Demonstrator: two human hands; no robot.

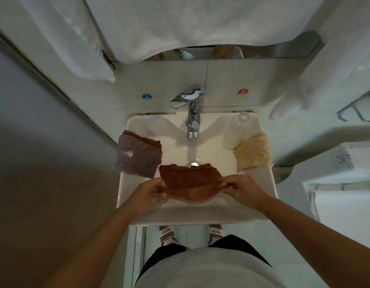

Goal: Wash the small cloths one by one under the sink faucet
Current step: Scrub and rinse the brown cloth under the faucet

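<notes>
A rust-brown cloth (190, 180) is stretched flat over the near half of the white sink (192, 213), partly covering the drain (194, 164). My left hand (147, 193) pinches its left edge and my right hand (241, 189) pinches its right edge. The chrome faucet (193, 119) stands at the back of the basin; I see no water running. On the left rim lies a grey-purple cloth (138, 157) on top of another brown cloth (144, 139). A cream cloth (253, 151) lies on the right rim.
A clear plastic bottle (236, 132) leans on the right rim beside the cream cloth. White towels hang above (180, 23) and on a rack at the right (333, 80). Blue (146, 96) and red (242, 91) tap stickers mark the tiled wall.
</notes>
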